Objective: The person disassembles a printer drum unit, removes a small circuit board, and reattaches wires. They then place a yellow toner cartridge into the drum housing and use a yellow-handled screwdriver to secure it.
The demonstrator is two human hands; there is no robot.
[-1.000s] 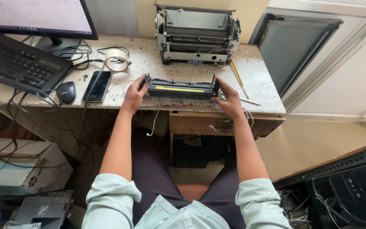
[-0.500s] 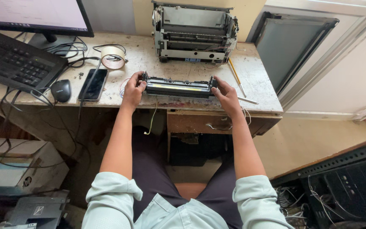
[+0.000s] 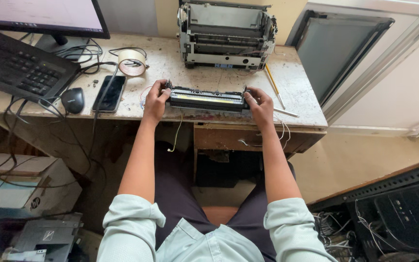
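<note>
worn white bench against a pale wall, scuffed and stained top, drawer under its front edge. long black printer part with a yellow strip along it lies crosswise near the bench's front edge, right in front of the person. left hand closed on its left end, right hand closed on its right end, fingers wrapped over the top. part looks to be resting on or just above the bench, can't tell which. thin wires hang off both ends over the bench edge.

stripped-down printer sits behind the part, at the back of the bench, covers off, frame open. yellow pencil lies to the right of it, white stick just beside that near the right hand. left of the left hand: phone face up, then mouse, keyboard further left, tape roll behind the phone, monitor at the back left corner. loose cables run around the monitor stand and hang off the left edge. grey panel leans on the wall to the right.
</note>
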